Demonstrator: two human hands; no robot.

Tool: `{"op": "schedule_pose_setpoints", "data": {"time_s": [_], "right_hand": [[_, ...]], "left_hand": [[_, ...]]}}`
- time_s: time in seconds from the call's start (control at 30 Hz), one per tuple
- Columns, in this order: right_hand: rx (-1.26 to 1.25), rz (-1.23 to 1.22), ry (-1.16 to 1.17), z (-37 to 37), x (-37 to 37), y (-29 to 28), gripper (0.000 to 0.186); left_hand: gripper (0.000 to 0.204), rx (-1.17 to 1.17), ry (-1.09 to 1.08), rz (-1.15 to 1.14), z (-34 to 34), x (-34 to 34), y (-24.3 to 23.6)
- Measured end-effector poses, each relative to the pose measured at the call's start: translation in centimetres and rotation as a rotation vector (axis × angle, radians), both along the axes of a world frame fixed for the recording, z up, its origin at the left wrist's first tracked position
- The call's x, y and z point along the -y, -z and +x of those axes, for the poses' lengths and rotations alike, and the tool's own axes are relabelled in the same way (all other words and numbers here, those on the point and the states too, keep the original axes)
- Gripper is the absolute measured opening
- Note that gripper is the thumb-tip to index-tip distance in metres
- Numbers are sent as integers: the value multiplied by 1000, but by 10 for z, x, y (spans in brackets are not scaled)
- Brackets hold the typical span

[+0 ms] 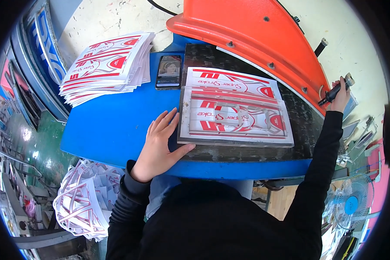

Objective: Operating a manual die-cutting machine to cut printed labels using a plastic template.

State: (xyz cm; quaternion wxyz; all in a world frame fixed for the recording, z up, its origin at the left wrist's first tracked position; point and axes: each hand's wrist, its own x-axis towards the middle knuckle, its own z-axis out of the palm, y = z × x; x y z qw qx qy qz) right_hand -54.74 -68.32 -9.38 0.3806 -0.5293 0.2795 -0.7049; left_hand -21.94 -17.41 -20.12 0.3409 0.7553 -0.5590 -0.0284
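The person's left hand (158,145) lies open and flat, thumb spread wide from the fingers; it grips nothing, and its thumb and pointing finger are right at the left end of a clear block (206,110); the right hand (341,99) is closed around a black handle (332,93), a smooth, round stick near the edge of a big orange arm (255,37).

The clear block is see-through and shiny like hard plastic, a long box shape with thin lines and curvy bits in it; it lies on a printed sheet (234,81), white paper with red stripes and swirly lines, whose top part pokes out past the block; both lie on a black board (229,152), dark and scuffed with streaks, on top of a smooth blue table (112,121).

The orange arm has a bumpy painted skin, a curved edge and stubby dark bolts (271,66); to the left sits a fat pile of sheets (106,65), a bit messy at its edges; between pile and board lies a flat phone (168,73) with its screen lit; down by the table is a round heap of paper scraps (89,199), all thin, bent strips.
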Motion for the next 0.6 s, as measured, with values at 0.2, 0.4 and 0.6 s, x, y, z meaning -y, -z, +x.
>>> {"op": "schedule_pose_setpoints", "data": {"time_s": [0.2, 0.4, 0.6], "right_hand": [[-612, -514, 577, 27, -89, 37, 50], [-1240, -714, -520, 69, -260, 53, 55], [-1225, -771, -455, 77, -260, 68, 61]], "left_hand": [[80, -25, 33, 5, 4, 2, 3], [81, -69, 79, -58, 6, 2, 0], [83, -189, 117, -275, 3, 8, -9]]}}
